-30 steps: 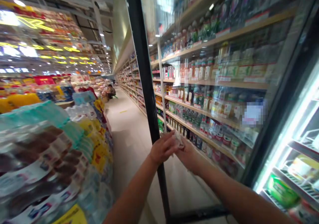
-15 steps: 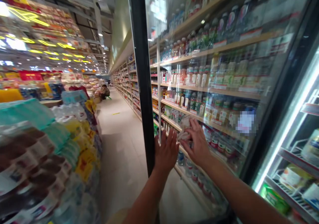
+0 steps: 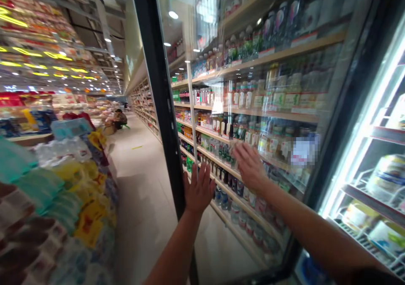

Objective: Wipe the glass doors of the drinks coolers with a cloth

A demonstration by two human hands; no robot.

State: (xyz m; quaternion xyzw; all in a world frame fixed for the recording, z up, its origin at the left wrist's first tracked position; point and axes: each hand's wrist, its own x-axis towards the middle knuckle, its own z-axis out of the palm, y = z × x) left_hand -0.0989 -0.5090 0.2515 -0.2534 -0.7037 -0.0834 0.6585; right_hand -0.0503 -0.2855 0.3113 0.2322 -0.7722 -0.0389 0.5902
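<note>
A glass cooler door (image 3: 160, 74) with a black frame stands swung out in front of me. My left hand (image 3: 198, 190) lies flat on the glass near the frame's edge, fingers spread and nothing in it. My right hand (image 3: 251, 169) is further right and a little higher, pressing a pale crumpled cloth (image 3: 233, 150) against the pane. Most of the cloth is hidden under the fingers. Shelves of drink bottles (image 3: 249, 95) show through or in the glass behind both hands.
On the right, the lit cooler interior has wire shelves (image 3: 363, 196) with packaged goods. Stacked, wrapped drink packs (image 3: 72, 179) line the left side. An aisle floor (image 3: 139, 200) runs between them, and a person (image 3: 119, 119) sits low further down it.
My right hand has flattened over the cloth, covering more of it, and is slightly higher on the glass. The left hand stays on the pane near the frame. My view has turned right.
</note>
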